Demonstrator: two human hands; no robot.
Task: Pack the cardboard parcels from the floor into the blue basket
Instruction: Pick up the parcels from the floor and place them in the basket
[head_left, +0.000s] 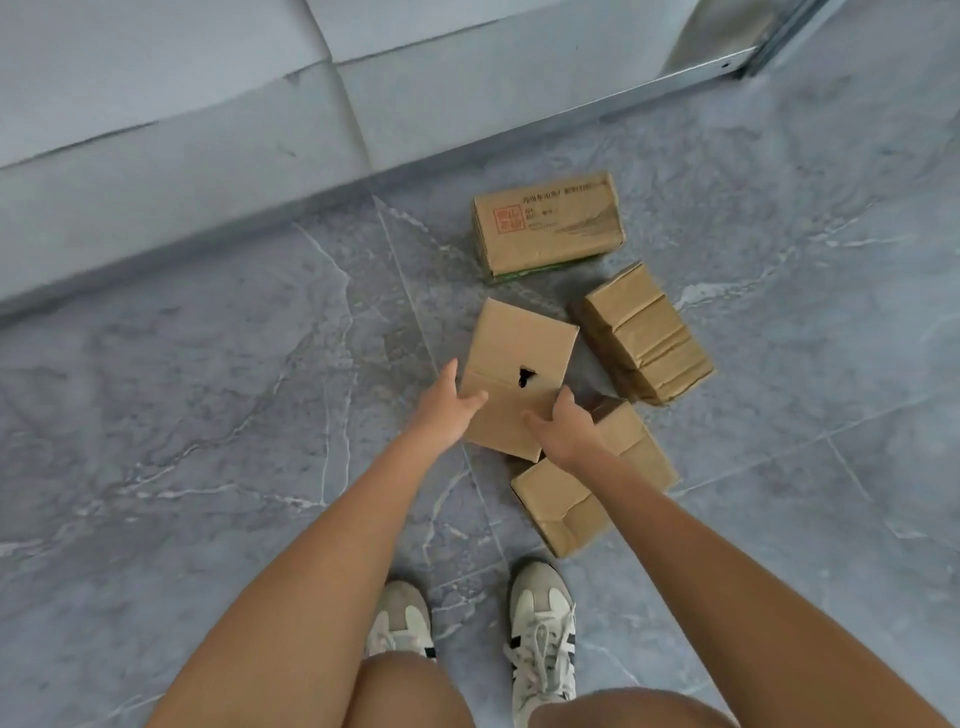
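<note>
- Left hand (449, 410): fingers (451, 371) run up the left edge of the holed parcel (519, 358) and the thumb is hooked over its top, so it's gripping.
- Right hand (563, 431): fingers (563, 397) are curled over the right edge with the thumb flat on top, gripping too. It's a two-sided squeeze on the near half.
- What could go wrong, imo: both hands sit at the near end, so the far end could dip and slide out on the lift. The ragged tear in the top panel suggests soft cardboard that may buckle under a hard squeeze.
- Can't tell if the holed parcel is off the floor (208, 415) yet or just resting.
- Its broad face points up. Its long axis runs away from the person, leaning a bit to the right at the far end.
- Its near corner overlaps the near parcel (561, 504), which sits just right of it under the right forearm. Dragging instead of lifting could snag that one.
- The creased parcel (644, 332) lies just right of the holed parcel, set diagonally.
- The printed parcel (548, 223), with a red stamp, lies beyond the holed parcel, long axis left to right.
- The shoes (543, 623) are on the person's side of the holed parcel.
- The blue basket isn't in view, so it's a blind carry from here.
</note>
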